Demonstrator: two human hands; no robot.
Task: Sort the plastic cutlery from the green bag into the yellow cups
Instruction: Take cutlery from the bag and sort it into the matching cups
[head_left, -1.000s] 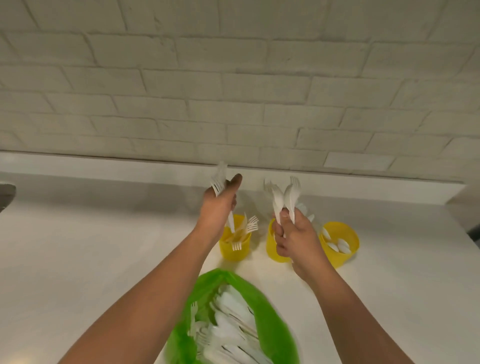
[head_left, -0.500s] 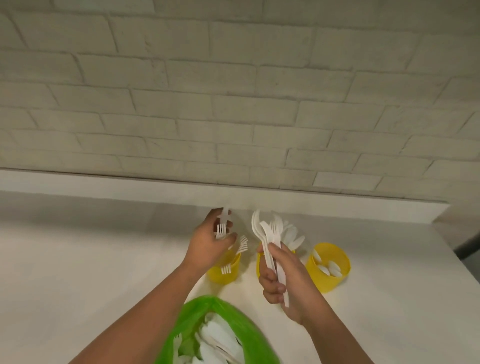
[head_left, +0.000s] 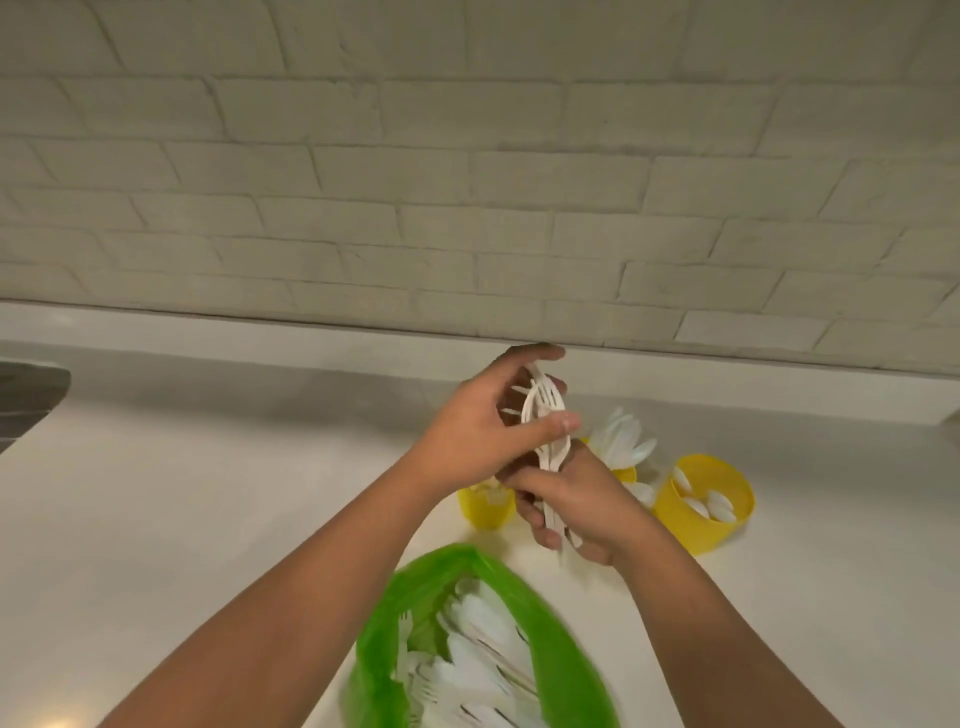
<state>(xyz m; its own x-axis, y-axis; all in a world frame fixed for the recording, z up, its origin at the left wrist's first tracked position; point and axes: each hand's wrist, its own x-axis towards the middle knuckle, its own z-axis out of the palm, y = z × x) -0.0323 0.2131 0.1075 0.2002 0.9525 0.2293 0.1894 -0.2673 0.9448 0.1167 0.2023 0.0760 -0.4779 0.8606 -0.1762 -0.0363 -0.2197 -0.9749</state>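
Nearest, a crumpled green plastic bag (head_left: 384, 649) lies open on the white counter (head_left: 182, 519), full of loose white plastic cutlery (head_left: 478, 670). Just beyond, the right hand (head_left: 587, 504) grips the handles of a bunch of white plastic forks (head_left: 545, 415). The left hand (head_left: 478, 441) pinches the bunch's upper ends between thumb and fingers. Behind the hands stand three round yellow plastic cups (head_left: 696, 519) holding sorted pieces, before a pale brick wall (head_left: 467, 182).
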